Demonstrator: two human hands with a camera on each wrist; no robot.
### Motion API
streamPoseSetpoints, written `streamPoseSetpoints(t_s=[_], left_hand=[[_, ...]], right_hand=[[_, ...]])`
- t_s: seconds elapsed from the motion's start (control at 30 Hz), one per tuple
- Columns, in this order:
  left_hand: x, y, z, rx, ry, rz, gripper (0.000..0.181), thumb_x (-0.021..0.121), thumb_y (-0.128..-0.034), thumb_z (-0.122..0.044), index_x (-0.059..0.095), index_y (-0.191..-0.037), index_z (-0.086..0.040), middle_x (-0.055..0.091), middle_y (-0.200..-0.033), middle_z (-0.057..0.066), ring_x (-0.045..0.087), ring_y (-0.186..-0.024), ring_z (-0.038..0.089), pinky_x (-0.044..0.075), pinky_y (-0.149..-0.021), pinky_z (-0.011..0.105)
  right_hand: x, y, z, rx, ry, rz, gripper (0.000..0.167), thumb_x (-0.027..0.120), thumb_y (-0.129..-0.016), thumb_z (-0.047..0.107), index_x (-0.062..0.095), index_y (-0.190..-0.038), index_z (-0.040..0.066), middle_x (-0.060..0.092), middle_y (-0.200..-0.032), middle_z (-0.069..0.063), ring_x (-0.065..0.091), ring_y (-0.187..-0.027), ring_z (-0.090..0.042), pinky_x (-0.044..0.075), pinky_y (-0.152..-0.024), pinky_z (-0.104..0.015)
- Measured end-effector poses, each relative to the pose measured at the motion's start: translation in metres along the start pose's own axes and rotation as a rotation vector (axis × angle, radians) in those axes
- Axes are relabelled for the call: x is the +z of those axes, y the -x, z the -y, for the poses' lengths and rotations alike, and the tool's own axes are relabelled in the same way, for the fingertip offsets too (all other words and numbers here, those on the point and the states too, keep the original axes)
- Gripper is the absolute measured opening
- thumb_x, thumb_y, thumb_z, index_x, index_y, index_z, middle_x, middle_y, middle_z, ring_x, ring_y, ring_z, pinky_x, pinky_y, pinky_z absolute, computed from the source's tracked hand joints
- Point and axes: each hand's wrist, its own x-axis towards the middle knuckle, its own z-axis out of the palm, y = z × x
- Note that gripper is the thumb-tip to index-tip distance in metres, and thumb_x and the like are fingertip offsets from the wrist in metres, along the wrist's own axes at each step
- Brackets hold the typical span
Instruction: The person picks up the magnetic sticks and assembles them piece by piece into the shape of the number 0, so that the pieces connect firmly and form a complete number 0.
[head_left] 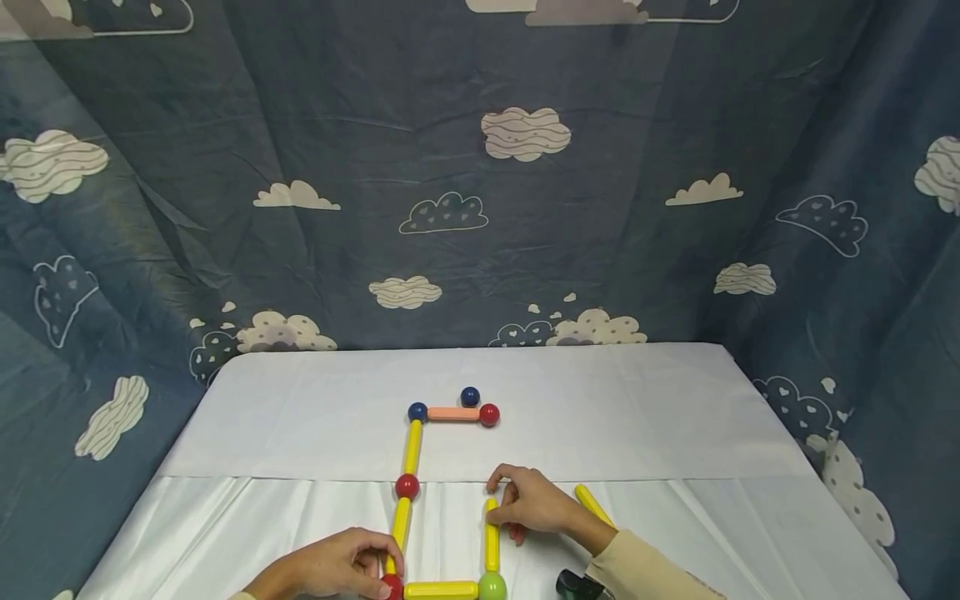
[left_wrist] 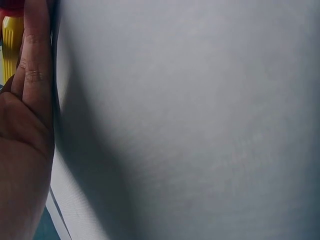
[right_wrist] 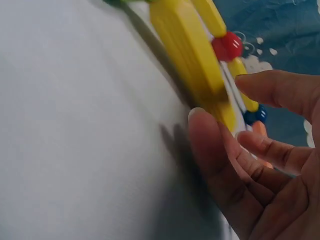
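Sticks and balls are joined into an angular outline on the table. My left hand point(head_left: 337, 562) pinches the red ball point(head_left: 392, 586) at its lower left corner. From there a yellow stick point(head_left: 441, 591) runs right to a green ball point(head_left: 492, 586). Another yellow stick point(head_left: 492, 542) points away from the green ball. Around that stick's free end, my right hand point(head_left: 536, 504) has its thumb and fingers apart, thumb close beside it; contact is unclear. Up the left side come a yellow stick point(head_left: 401, 525), a red ball point(head_left: 407, 487) and one more yellow stick point(head_left: 412, 450).
At the far end, a blue ball point(head_left: 417, 412), an orange stick point(head_left: 453, 414) and a red ball point(head_left: 489, 415) form a row. A dark blue ball point(head_left: 470, 397) sits just behind it. Beyond my right wrist lies a yellow stick point(head_left: 592, 502); a black object point(head_left: 577, 585) is nearer.
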Motion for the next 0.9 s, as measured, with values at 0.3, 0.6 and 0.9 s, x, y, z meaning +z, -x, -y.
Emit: streamPoseSetpoints(t_s=[0.3,0.6,0.9], left_hand=[[0.002,0.002,-0.001,-0.01,-0.027,-0.023,0.02,0.068,-0.0894,-0.014,0.065,-0.107,-0.004,0.054,-0.072,-0.006,0.047,-0.06,0.002,0.036,-0.054,0.014],[0.006,0.006,0.0,0.029,-0.098,-0.087,0.02,0.066,-0.0908,-0.017,0.067,-0.109,-0.007,0.059,-0.08,-0.007,0.051,-0.064,0.0,0.041,-0.059,0.014],[0.015,0.009,-0.003,-0.038,-0.094,-0.187,0.021,0.067,-0.0903,-0.019,0.069,-0.11,-0.012,0.058,-0.092,0.002,0.054,-0.07,0.005,0.045,-0.063,0.015]], right_hand=[[-0.042,-0.033,0.008,-0.128,0.136,-0.19,0.029,0.075,-0.083,0.011,0.061,-0.106,0.001,0.058,-0.074,0.0,0.055,-0.061,-0.015,0.045,-0.055,-0.024],[-0.067,-0.103,0.015,-0.122,0.228,-0.356,0.025,0.075,-0.083,0.012,0.067,-0.107,0.009,0.062,-0.107,-0.006,0.059,-0.097,-0.022,0.05,-0.08,-0.036],[-0.072,-0.14,0.014,-0.08,0.221,-0.188,0.03,0.069,-0.089,0.012,0.067,-0.119,0.012,0.061,-0.119,-0.008,0.059,-0.108,-0.028,0.048,-0.09,-0.041]])
